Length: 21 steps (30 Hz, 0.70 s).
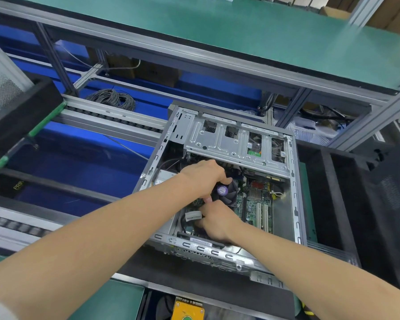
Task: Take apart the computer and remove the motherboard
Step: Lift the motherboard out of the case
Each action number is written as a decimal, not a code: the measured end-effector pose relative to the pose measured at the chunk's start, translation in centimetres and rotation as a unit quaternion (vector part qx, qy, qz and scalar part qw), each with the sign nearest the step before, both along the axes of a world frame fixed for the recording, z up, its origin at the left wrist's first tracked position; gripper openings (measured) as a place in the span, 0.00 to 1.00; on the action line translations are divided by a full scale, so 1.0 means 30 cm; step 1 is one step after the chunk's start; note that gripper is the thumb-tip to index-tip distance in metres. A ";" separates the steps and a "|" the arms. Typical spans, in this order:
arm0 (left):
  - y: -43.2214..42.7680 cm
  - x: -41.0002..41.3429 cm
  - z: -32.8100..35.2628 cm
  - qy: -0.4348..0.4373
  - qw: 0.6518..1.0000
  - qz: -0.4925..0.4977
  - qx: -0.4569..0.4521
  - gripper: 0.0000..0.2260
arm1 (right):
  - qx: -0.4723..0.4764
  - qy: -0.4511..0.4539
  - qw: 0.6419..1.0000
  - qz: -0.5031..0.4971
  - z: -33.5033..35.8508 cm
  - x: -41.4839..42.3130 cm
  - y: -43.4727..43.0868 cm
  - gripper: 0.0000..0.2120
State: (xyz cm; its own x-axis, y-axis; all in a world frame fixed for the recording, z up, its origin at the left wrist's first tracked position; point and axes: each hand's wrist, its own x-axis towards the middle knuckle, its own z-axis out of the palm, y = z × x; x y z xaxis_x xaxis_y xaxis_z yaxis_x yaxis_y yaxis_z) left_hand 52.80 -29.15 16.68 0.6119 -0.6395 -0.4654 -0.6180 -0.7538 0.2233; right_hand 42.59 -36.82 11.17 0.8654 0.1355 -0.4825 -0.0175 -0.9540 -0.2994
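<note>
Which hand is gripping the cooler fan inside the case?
The left hand, thumb and fingers curled round the black fan; the right hand sits lower beside it, fingers curled at the cables.

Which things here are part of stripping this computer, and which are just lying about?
Job: computer case, motherboard, cooler fan gripped by the left hand, right hand beside it.
Lying about: grey cable coil, yellow device, cardboard boxes.
</note>
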 end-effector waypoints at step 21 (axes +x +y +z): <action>0.104 -0.075 0.073 -0.121 0.956 0.027 -0.265 0.12 | 0.036 -0.154 0.984 -0.081 0.247 -0.089 -0.220 0.12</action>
State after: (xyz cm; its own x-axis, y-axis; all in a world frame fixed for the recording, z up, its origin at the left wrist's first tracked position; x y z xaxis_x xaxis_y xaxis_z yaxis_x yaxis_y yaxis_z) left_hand 50.56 -26.01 18.86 0.7000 -0.7102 0.0752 -0.6630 -0.6071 0.4380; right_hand 39.91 -43.43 18.58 0.9820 0.0078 -0.1885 -0.0658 -0.9222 -0.3812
